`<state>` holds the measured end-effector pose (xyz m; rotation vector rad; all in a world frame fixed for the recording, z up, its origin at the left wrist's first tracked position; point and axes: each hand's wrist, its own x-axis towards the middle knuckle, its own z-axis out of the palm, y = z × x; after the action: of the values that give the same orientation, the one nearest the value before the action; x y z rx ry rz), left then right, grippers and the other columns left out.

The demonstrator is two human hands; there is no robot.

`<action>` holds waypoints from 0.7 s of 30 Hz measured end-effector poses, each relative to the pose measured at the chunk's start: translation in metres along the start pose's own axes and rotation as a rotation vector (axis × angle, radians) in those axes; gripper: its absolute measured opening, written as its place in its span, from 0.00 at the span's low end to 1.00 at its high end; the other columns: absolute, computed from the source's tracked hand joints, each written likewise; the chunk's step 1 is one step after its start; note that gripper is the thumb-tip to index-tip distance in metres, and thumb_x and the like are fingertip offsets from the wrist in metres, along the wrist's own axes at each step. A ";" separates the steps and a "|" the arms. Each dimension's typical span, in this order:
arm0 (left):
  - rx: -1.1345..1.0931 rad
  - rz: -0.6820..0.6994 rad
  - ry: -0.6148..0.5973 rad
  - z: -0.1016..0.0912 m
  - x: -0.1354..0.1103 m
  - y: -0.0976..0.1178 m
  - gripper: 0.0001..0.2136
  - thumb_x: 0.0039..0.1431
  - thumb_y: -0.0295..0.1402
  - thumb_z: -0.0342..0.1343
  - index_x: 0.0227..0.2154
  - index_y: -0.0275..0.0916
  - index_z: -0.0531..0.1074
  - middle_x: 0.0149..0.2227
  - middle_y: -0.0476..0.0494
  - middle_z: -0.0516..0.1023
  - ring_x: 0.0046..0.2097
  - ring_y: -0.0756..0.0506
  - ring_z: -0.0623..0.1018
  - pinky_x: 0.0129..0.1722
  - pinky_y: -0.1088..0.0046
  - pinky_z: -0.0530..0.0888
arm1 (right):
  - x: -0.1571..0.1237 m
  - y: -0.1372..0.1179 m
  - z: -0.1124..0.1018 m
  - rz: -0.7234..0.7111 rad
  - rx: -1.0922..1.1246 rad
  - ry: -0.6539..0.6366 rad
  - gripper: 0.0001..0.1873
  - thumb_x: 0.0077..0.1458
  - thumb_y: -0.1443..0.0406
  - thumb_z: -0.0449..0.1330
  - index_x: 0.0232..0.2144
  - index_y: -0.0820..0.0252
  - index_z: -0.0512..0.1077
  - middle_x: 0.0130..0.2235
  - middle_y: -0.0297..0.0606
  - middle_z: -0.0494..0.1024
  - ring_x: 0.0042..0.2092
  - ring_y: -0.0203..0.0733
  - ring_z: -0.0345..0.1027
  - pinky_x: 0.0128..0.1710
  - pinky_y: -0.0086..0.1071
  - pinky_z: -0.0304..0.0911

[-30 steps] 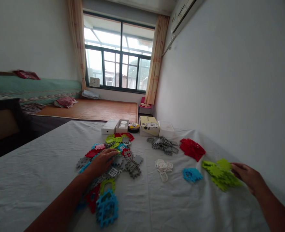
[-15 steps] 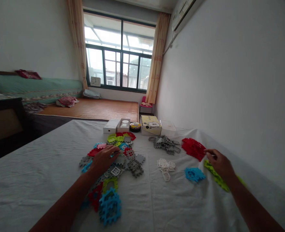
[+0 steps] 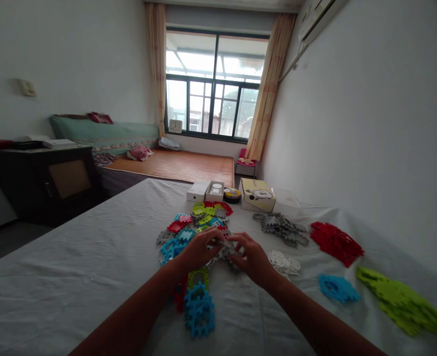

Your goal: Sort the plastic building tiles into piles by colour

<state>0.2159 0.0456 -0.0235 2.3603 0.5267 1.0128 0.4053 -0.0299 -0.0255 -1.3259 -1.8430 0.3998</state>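
The left hand (image 3: 199,248) and right hand (image 3: 254,257) are close together, fingertips almost meeting, on the grey tiles (image 3: 226,253) at the near right side of the mixed pile (image 3: 198,220). That pile lies mid-counter (image 3: 73,277), on a white sheet. Whether either hand actually grips a tile cannot be told. To the right sit separate heaps: the grey heap (image 3: 281,230), white heap (image 3: 285,263), red heap (image 3: 335,240), blue heap (image 3: 337,288) and green heap (image 3: 400,301). Boxes (image 3: 258,194) line the far edge.
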 end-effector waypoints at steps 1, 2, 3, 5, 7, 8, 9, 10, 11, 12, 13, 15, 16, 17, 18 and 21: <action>-0.011 -0.024 -0.009 0.001 0.000 0.001 0.06 0.56 0.26 0.53 0.36 0.38 0.71 0.36 0.46 0.73 0.38 0.49 0.74 0.35 0.78 0.72 | 0.002 0.000 0.003 0.011 0.016 0.019 0.11 0.50 0.64 0.60 0.39 0.55 0.73 0.41 0.37 0.75 0.34 0.37 0.68 0.33 0.30 0.65; -0.017 -0.049 -0.016 0.002 0.000 0.001 0.07 0.56 0.28 0.53 0.38 0.38 0.72 0.37 0.45 0.74 0.38 0.50 0.74 0.33 0.79 0.73 | 0.003 0.000 0.005 0.034 0.045 0.033 0.09 0.52 0.62 0.59 0.36 0.55 0.74 0.37 0.36 0.76 0.34 0.38 0.69 0.33 0.30 0.64; -0.019 -0.070 -0.021 0.003 -0.001 0.001 0.09 0.57 0.30 0.53 0.41 0.39 0.72 0.39 0.45 0.74 0.38 0.50 0.74 0.32 0.80 0.73 | 0.003 0.002 0.006 0.066 0.086 0.042 0.08 0.54 0.61 0.58 0.35 0.56 0.74 0.33 0.35 0.76 0.33 0.38 0.69 0.33 0.30 0.64; -0.022 -0.102 -0.020 0.004 -0.001 -0.002 0.13 0.58 0.31 0.53 0.46 0.40 0.71 0.42 0.45 0.74 0.38 0.50 0.75 0.31 0.80 0.73 | 0.002 0.009 0.004 0.153 0.181 0.048 0.12 0.54 0.58 0.58 0.38 0.57 0.73 0.28 0.33 0.76 0.30 0.38 0.68 0.30 0.29 0.63; -0.012 -0.120 -0.007 0.003 -0.001 -0.006 0.14 0.59 0.31 0.52 0.48 0.41 0.70 0.42 0.44 0.75 0.39 0.49 0.76 0.32 0.79 0.74 | -0.001 0.018 -0.001 0.240 0.272 0.055 0.16 0.53 0.56 0.59 0.40 0.59 0.71 0.26 0.33 0.75 0.27 0.37 0.67 0.27 0.29 0.62; 0.001 -0.127 0.000 0.002 -0.001 -0.008 0.14 0.59 0.32 0.51 0.48 0.41 0.71 0.42 0.44 0.75 0.39 0.49 0.76 0.32 0.79 0.74 | -0.003 0.023 -0.004 0.273 0.306 0.063 0.18 0.53 0.54 0.58 0.41 0.60 0.70 0.25 0.33 0.75 0.26 0.37 0.67 0.26 0.29 0.62; 0.015 -0.132 0.005 0.002 0.000 -0.009 0.14 0.60 0.32 0.50 0.48 0.41 0.71 0.41 0.44 0.75 0.39 0.49 0.76 0.32 0.78 0.75 | -0.006 0.028 -0.007 0.296 0.330 0.072 0.19 0.53 0.53 0.58 0.40 0.61 0.69 0.25 0.33 0.75 0.26 0.37 0.67 0.26 0.29 0.62; 0.031 -0.136 0.009 0.001 0.000 -0.010 0.14 0.60 0.32 0.50 0.47 0.41 0.71 0.41 0.44 0.75 0.39 0.49 0.76 0.32 0.78 0.75 | -0.009 0.033 -0.011 0.310 0.346 0.080 0.19 0.53 0.52 0.57 0.39 0.61 0.69 0.26 0.34 0.76 0.27 0.37 0.68 0.26 0.29 0.62; 0.044 -0.137 0.010 0.000 0.000 -0.011 0.13 0.61 0.33 0.49 0.47 0.41 0.72 0.41 0.44 0.76 0.39 0.48 0.76 0.33 0.78 0.75 | -0.012 0.037 -0.015 0.320 0.351 0.089 0.19 0.53 0.51 0.57 0.38 0.61 0.69 0.27 0.35 0.76 0.27 0.37 0.68 0.26 0.29 0.62; 0.053 -0.134 0.011 -0.001 0.001 -0.012 0.13 0.61 0.33 0.49 0.46 0.41 0.72 0.41 0.44 0.76 0.39 0.49 0.76 0.33 0.78 0.75 | -0.016 0.041 -0.019 0.328 0.349 0.096 0.20 0.53 0.51 0.56 0.38 0.61 0.69 0.28 0.36 0.76 0.27 0.37 0.68 0.26 0.29 0.62; 0.061 -0.129 0.011 -0.001 0.001 -0.013 0.12 0.61 0.33 0.49 0.45 0.41 0.73 0.41 0.44 0.76 0.39 0.49 0.76 0.33 0.78 0.75 | -0.020 0.044 -0.024 0.336 0.343 0.105 0.20 0.53 0.51 0.56 0.38 0.61 0.69 0.28 0.37 0.77 0.27 0.37 0.68 0.26 0.29 0.62; 0.080 -0.115 0.016 -0.002 0.001 -0.014 0.11 0.61 0.34 0.49 0.43 0.40 0.74 0.41 0.45 0.76 0.40 0.48 0.76 0.32 0.79 0.74 | -0.028 0.051 -0.036 0.346 0.328 0.123 0.20 0.53 0.51 0.56 0.38 0.61 0.70 0.30 0.37 0.77 0.29 0.37 0.68 0.27 0.29 0.62; 0.091 -0.111 0.020 -0.002 0.001 -0.016 0.11 0.61 0.34 0.49 0.42 0.40 0.74 0.41 0.45 0.76 0.40 0.48 0.76 0.32 0.79 0.74 | -0.032 0.054 -0.044 0.347 0.315 0.135 0.20 0.53 0.51 0.57 0.38 0.61 0.70 0.30 0.37 0.78 0.29 0.37 0.68 0.27 0.29 0.63; 0.101 -0.109 0.024 -0.002 0.001 -0.018 0.11 0.61 0.35 0.49 0.41 0.40 0.74 0.41 0.45 0.76 0.40 0.48 0.76 0.32 0.79 0.74 | -0.036 0.058 -0.053 0.349 0.296 0.151 0.20 0.53 0.51 0.57 0.38 0.61 0.71 0.31 0.37 0.78 0.30 0.37 0.68 0.28 0.29 0.63; 0.109 -0.108 0.029 -0.002 0.000 -0.020 0.11 0.61 0.35 0.48 0.41 0.41 0.74 0.41 0.45 0.77 0.40 0.49 0.76 0.32 0.79 0.74 | -0.040 0.063 -0.065 0.353 0.272 0.174 0.20 0.52 0.51 0.58 0.38 0.61 0.72 0.31 0.37 0.78 0.30 0.38 0.69 0.28 0.30 0.63; 0.116 -0.109 0.036 -0.003 0.000 -0.026 0.12 0.62 0.36 0.48 0.40 0.41 0.75 0.41 0.45 0.77 0.40 0.48 0.76 0.34 0.79 0.74 | -0.053 0.080 -0.107 0.387 0.204 0.308 0.21 0.49 0.50 0.59 0.38 0.60 0.73 0.31 0.37 0.77 0.31 0.39 0.70 0.28 0.31 0.65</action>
<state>0.2096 0.0668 -0.0371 2.3885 0.7375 1.0016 0.5441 -0.0664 -0.0344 -1.5064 -1.2588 0.5364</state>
